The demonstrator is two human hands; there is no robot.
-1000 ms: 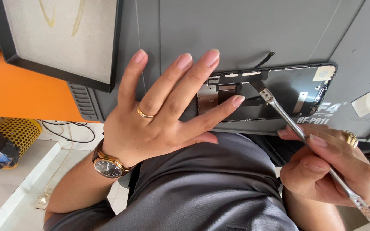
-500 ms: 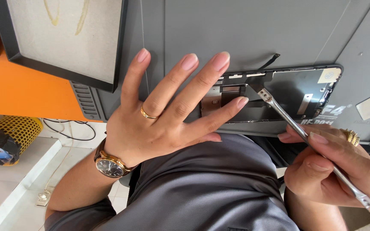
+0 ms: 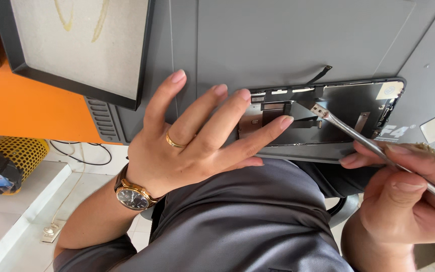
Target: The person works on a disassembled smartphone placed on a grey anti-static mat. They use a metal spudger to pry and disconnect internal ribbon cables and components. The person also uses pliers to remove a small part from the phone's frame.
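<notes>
While the grey worktop mat [image 3: 288, 40] spreads under everything, a black-framed tray [image 3: 76, 45] lies at its upper left. Near the mat's lower edge lies an opened phone screen panel [image 3: 348, 108], inner side up. The left hand [image 3: 187, 146] lies spread flat, grip released, its fingertips [image 3: 285, 121] pressing the panel's left end. The right hand [image 3: 409, 196] has its grip clenched around a thin metal tool [image 3: 373, 146], whose flat tip touches the panel's upper middle.
</notes>
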